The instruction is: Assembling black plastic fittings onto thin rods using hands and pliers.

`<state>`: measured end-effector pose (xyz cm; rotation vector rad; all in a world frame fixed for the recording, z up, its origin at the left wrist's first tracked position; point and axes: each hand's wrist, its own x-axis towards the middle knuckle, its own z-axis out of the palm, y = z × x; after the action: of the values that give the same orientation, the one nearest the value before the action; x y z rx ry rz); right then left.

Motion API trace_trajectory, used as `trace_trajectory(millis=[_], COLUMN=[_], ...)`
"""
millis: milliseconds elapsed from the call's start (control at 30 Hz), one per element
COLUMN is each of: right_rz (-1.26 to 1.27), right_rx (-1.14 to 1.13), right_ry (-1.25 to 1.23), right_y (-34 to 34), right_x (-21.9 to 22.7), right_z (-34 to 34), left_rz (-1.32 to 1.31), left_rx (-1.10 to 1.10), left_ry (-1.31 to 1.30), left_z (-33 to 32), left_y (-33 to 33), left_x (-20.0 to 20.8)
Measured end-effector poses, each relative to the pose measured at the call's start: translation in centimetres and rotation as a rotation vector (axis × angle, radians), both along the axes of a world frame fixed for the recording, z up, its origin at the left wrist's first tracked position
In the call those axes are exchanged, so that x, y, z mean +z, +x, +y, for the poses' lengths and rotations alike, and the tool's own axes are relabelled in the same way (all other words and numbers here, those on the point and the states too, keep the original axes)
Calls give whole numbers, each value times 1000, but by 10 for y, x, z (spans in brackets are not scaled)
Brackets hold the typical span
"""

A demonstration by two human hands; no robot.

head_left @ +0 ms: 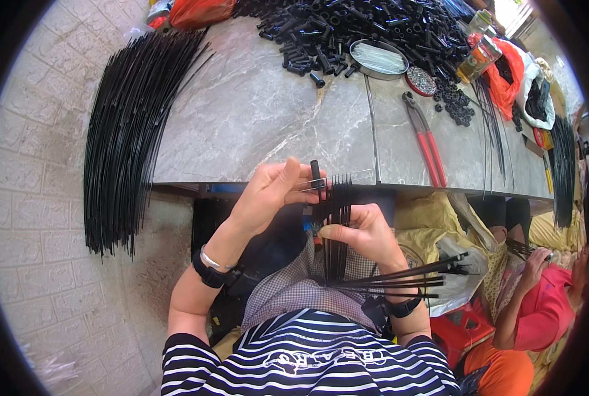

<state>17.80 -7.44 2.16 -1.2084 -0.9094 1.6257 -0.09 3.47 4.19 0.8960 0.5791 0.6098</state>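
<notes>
Black plastic was the stuff of nearly everything in front of you. Your left hand (pixel 271 191) had its thumb and fingertips pinched shut on a short black tube (pixel 315 173), held upright just above the table edge (pixel 261 179). Your right hand (pixel 364 232) was closed around a bunch of thin black rods (pixel 336 224), whose upper ends fanned out right beside the tube, just off your left fingertips. More of the rods (pixel 400 277) ran sideways under your right wrist, out past your lap.

By the look of it you were at the threading step, lining a rod tip up with the tube's bore (whether a tip had already entered the tube I cannot tell). The next move would call for a steady left pinch and a small, straight push from the right fingers, one rod singled out from the bunch.

Beyond your fingers, far across the marble top, a round metal tin (pixel 378 59) held pale thin strips or wires, and a smaller round lid (pixel 420 80) beside it held tiny dark bits. A heap of black tubes (pixel 367 30) lay loose behind them, not in any container. Red-handled pliers (pixel 428 142) lay to the right of your hands, and a big sheaf of long rods (pixel 126 138) hung off the table's left end.
</notes>
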Motion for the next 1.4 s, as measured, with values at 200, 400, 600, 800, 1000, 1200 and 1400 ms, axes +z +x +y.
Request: trace_trajectory(millis=[200, 400, 600, 800, 1000, 1200, 1400], right_rz=[-29, -81, -70, -113, -36, 104, 42], right_rx=[-20, 26, 63, 94, 123, 174, 137], right_ry=[-4, 1, 16, 7, -19, -43, -16], right_y=[-5, -1, 1, 2, 6, 7, 2], right_x=[6, 6, 4, 5, 1, -2, -1], right_z=[-1, 1, 4, 5, 8, 6, 2], left_rz=[184, 254, 184, 167, 244, 143, 118], left_rx=[-32, 15, 73, 68, 77, 57, 48], left_ry=[300, 431, 425, 334, 382, 332, 260], left_z=[-9, -15, -17, -20, -22, -24, -21], left_y=[0, 0, 0, 3, 4, 4, 3], left_x=[16, 17, 7, 5, 8, 3, -2])
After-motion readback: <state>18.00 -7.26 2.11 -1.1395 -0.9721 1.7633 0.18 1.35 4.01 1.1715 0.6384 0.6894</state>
